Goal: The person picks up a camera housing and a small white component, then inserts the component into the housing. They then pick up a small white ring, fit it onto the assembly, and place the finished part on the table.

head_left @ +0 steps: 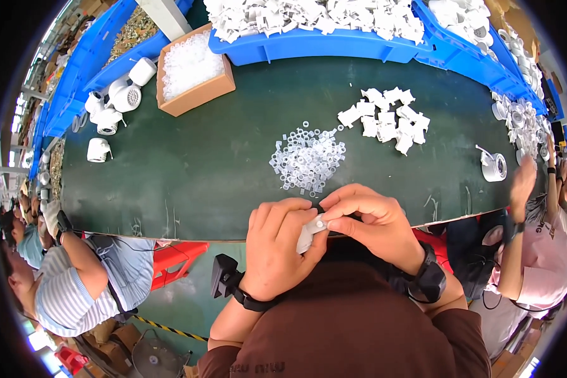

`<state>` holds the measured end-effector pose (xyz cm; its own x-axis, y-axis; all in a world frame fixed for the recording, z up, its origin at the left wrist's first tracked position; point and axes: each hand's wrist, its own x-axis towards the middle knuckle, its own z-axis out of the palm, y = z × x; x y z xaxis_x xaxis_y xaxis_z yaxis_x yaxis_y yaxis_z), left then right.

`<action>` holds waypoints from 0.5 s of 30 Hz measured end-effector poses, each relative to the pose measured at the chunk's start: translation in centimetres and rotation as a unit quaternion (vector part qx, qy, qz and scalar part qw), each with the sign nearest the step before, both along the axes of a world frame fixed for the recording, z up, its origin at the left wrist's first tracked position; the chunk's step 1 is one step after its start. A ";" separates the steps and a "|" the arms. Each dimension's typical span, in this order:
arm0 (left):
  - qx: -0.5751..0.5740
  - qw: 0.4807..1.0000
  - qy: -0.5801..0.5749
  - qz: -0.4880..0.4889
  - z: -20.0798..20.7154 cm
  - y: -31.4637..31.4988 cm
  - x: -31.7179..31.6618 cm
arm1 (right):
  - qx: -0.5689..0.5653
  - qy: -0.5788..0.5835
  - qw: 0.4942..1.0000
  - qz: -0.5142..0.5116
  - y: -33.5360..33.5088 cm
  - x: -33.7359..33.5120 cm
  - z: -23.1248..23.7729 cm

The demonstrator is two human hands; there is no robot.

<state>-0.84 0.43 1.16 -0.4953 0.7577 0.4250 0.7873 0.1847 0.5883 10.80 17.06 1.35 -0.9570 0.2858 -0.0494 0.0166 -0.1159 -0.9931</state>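
Note:
My left hand [276, 249] is closed round a small white plastic part [307, 234], close to my body at the near edge of the green table. From the other side my right hand [378, 222] brings thumb and forefinger together at the part's upper end, where a small round spot shows. Whatever lies between those fingertips is too small to make out. Just beyond my hands is a pile of small translucent rings [307, 160]. Farther back to the right lies a loose group of white plastic parts [387, 116].
Blue bins [321, 47] heaped with white parts line the far edge. A cardboard box [198, 94] of translucent pieces stands at the back left, near several white round housings [98, 150]. Another housing [494, 166] sits at the right. People work on both sides.

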 end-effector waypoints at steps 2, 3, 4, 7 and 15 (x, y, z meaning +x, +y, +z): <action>0.005 1.000 -0.007 -0.010 0.0 -0.2 0.0 | -0.041 -0.003 0.999 0.009 0.3 -0.1 0.1; 0.005 1.000 -0.008 -0.009 -0.1 -0.2 0.0 | -0.057 -0.020 0.998 0.024 0.5 -0.3 0.2; 0.006 1.000 -0.007 -0.011 -0.2 -0.3 -0.1 | -0.073 -0.036 0.996 0.041 0.6 -0.4 0.3; 0.003 1.000 -0.008 -0.014 -0.3 -0.3 -0.1 | -0.153 -0.088 0.982 0.067 1.1 -1.0 1.2; 0.002 1.000 0.014 -0.022 -0.6 -0.2 -0.1 | -0.071 -0.038 0.997 0.013 -1.6 -0.6 -0.2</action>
